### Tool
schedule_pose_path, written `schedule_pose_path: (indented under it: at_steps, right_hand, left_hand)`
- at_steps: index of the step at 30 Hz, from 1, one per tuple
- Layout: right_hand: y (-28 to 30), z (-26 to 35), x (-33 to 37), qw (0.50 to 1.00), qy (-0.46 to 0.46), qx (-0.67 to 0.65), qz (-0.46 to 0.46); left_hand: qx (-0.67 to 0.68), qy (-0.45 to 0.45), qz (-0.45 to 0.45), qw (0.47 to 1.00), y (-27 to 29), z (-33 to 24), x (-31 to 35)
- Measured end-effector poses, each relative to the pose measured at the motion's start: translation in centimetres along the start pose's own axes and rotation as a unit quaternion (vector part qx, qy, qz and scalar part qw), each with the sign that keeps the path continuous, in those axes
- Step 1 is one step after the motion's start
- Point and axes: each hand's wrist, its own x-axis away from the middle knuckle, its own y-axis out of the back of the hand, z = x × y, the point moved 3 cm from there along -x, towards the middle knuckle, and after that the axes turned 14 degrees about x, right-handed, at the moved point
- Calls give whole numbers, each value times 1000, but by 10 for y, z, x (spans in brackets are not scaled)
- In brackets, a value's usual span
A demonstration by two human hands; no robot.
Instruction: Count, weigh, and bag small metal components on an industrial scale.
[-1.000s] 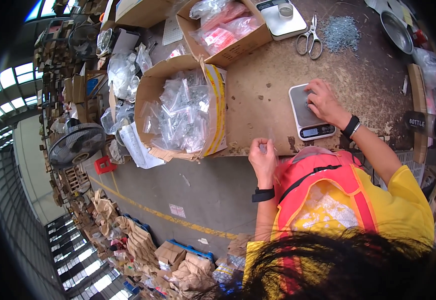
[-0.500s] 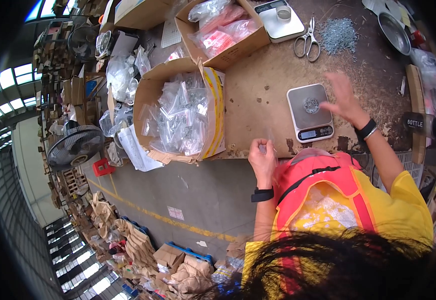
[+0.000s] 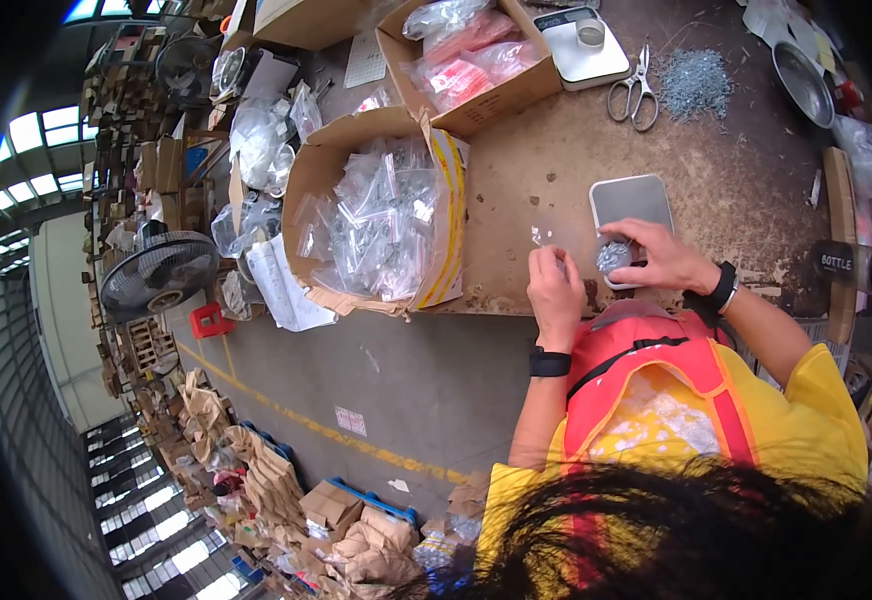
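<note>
My right hand (image 3: 668, 258) grips a small round cup (image 3: 612, 258) of little grey metal pieces between thumb and fingers, tipped over the near part of a digital scale (image 3: 632, 200). The hand and cup hide the scale's display. Just left of the cup, my left hand (image 3: 559, 295) pinches a small clear plastic bag (image 3: 568, 240), which is hard to make out against the table. Farther back on the table lies a pile of similar small metal pieces (image 3: 696, 84), beside a pair of scissors (image 3: 636, 95).
A cardboard box (image 3: 453, 160) left of my hands holds several filled clear bags. Behind it stands another box (image 3: 501, 105) with red and clear bags. A second scale (image 3: 591, 65) carries a small cup. A metal bowl (image 3: 804, 85) and dark bottle (image 3: 851, 258) are at the right.
My right hand has come down from beside the scale, taken hold of the cup and brought it toward the near edge. My left hand has risen with the bag close to the cup.
</note>
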Motion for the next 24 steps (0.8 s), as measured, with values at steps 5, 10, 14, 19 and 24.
schedule_pose_path:
  at_steps: [5,10,14,19,24]
  right_hand:
    - [-15,1,-5,991,-82,-70,77]
    - [-11,0,-16,999,45,25,6]
    - [-8,7,-29,986,102,129,4]
    - [-6,18,-61,963,45,250,88]
    - [-8,29,-91,932,22,326,160]
  left_hand:
    - [23,-18,10,1000,-6,-6,3]
    - [81,-17,6,997,2,-5,4]
    - [117,39,16,992,3,1,11]
    - [146,138,64,978,-1,8,13]
    - [180,202,63,961,-1,28,5]
